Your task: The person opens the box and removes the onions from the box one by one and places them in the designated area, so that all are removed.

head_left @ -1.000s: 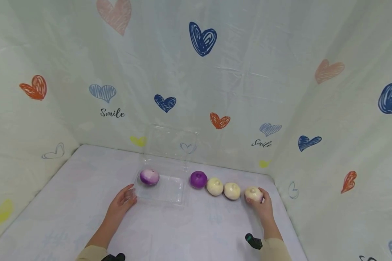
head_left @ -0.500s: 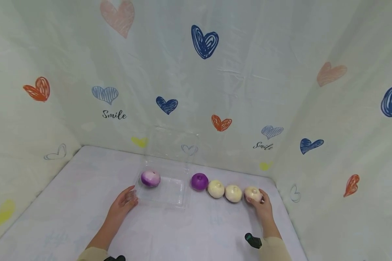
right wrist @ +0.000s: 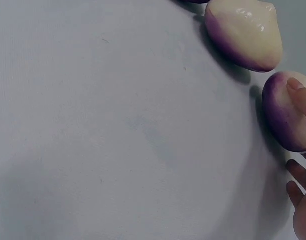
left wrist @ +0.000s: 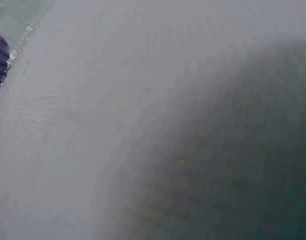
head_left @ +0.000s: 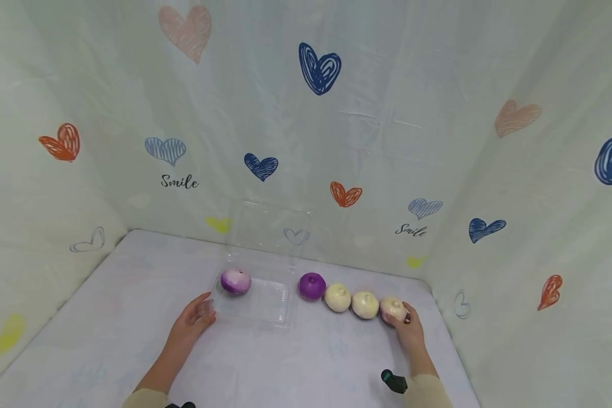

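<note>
My right hand (head_left: 410, 330) grips a glossy white-and-purple onion (head_left: 391, 310) at the right end of a row. In the right wrist view, the thumb (right wrist: 298, 90) presses on the top of that onion (right wrist: 280, 117), close beside its neighbour (right wrist: 242, 32). Two pale onions, a middle one (head_left: 365, 305) and another (head_left: 338, 297), lead left to a deep purple onion (head_left: 311, 286). My left hand (head_left: 191, 320) holds the left front edge of a clear plastic clamshell box (head_left: 265, 303), its lid raised. Inside the box, at the left, sits a purple-and-white onion (head_left: 236, 281).
The white-covered table (head_left: 285, 368) reaches back to a pale curtain (head_left: 377, 147) printed with hearts. The transparent lid (head_left: 270, 226) stands up near this curtain. A dark camera mount (head_left: 394, 381) sits by the right wrist.
My right hand has slid its onion left, up against the neighbouring pale onion. My left hand stays at the box edge. The head view has tilted slightly.
</note>
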Tool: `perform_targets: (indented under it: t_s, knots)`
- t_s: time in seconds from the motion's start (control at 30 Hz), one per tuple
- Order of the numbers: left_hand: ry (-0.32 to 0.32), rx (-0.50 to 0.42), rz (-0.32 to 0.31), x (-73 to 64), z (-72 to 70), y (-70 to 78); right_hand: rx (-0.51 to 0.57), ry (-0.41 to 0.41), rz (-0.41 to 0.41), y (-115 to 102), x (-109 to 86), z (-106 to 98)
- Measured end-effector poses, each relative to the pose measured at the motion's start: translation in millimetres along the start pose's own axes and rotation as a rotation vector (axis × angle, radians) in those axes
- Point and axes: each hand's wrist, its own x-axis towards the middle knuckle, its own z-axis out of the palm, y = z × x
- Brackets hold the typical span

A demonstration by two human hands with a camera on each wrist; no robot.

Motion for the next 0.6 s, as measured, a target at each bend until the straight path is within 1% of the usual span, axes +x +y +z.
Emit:
perform_targets:
  t_s: [0.17, 0.3, 0.4, 0.6]
  knots:
    - [0.009, -0.022, 0.071, 2.0, 0.4, -3.3, 0.007, -0.014, 0.014, 0.3, 0.7, 1.6]
    - [0.008, -0.046, 0.106, 2.6, 1.1, -5.8, 0.012, -0.027, 0.03, 0.1, -0.5, 0.3]
    - [0.001, -0.063, 0.109, 2.3, 1.5, -5.7, 0.016, -0.023, 0.034, 0.8, -1.3, -0.3]
    - [0.003, -0.058, 0.109, 2.2, 1.6, -6.3, 0.039, -0.009, 0.02, 1.6, -2.5, -0.6]
